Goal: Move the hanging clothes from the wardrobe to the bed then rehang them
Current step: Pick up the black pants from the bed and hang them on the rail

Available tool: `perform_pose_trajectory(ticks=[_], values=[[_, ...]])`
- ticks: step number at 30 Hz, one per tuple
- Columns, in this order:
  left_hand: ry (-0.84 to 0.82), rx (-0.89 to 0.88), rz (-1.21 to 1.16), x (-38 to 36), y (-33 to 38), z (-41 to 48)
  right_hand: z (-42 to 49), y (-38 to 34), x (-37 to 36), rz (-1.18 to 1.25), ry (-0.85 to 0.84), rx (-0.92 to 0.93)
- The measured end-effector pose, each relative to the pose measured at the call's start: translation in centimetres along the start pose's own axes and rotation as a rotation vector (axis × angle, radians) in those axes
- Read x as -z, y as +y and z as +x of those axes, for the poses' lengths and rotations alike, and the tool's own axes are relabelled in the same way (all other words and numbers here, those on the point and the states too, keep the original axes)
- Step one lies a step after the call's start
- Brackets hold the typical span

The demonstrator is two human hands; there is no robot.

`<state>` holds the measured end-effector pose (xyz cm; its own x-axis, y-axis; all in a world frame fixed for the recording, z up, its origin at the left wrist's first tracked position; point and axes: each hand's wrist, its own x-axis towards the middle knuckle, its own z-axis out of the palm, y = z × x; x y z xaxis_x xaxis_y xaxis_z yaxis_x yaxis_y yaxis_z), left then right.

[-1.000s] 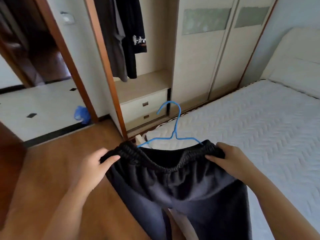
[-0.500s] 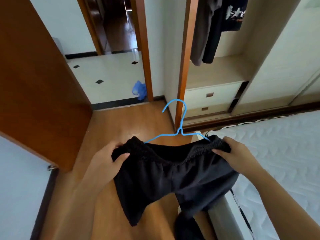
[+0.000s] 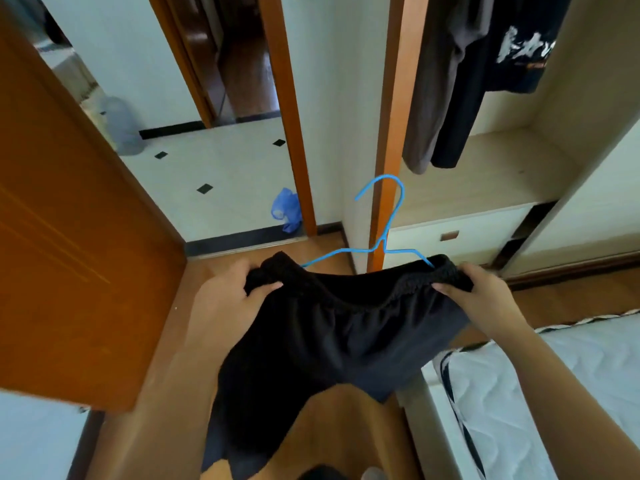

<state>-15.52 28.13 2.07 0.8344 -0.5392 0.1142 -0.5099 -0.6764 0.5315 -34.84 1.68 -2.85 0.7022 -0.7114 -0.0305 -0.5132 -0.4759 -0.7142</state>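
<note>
Getting ready, most likely, for hanging the black shorts [image 3: 346,334] back up: holding the blue hanger [image 3: 383,241] level, pulling the waistband snug against slipping, and aiming the hook up into the wardrobe [image 3: 491,168]. Pinching one end of the waistband with the left hand [image 3: 235,299] and the other end with the right hand [image 3: 485,292], stretching the shorts between them, just in front of the wardrobe.
</note>
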Motion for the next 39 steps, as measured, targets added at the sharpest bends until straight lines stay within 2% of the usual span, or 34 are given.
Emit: perform_pose_trajectory(ticks=[3,6,13,19,25,28,31,33,36,39], values=[[0.058,-0.046,-0.035,-1.6,2.2,5.3,4.6,0.6,1.1,-0.012,0.046,-0.011],[0.028,-0.118,-0.043,-4.0,5.1,11.1,9.2,1.9,3.2,-0.054,0.131,-0.051],[-0.06,-0.408,-0.169,-11.1,11.9,23.4,16.3,5.3,8.5,-0.104,0.41,-0.316],[-0.233,-0.614,-0.282,-16.2,17.1,29.0,17.4,7.6,12.5,-0.131,0.658,-0.507],[-0.253,-0.901,-0.28,-20.4,23.2,31.2,16.1,9.6,15.9,-0.127,0.835,-0.676],[-0.223,-0.989,-0.276,-22.1,26.4,31.8,16.2,10.9,17.9,-0.156,0.864,-0.696],[-0.211,-0.987,-0.3,-24.1,30.7,33.2,17.4,12.5,20.2,-0.165,0.901,-0.673],[-0.12,-0.972,-0.32,-25.6,34.4,34.7,18.5,13.6,22.3,-0.159,0.928,-0.662],[-0.047,-0.97,-0.372,-27.0,40.6,37.2,20.1,14.7,26.3,-0.135,0.973,-0.563],[-0.04,-0.962,-0.475,-27.9,46.5,39.8,20.8,15.5,30.8,-0.129,0.92,-0.443]])
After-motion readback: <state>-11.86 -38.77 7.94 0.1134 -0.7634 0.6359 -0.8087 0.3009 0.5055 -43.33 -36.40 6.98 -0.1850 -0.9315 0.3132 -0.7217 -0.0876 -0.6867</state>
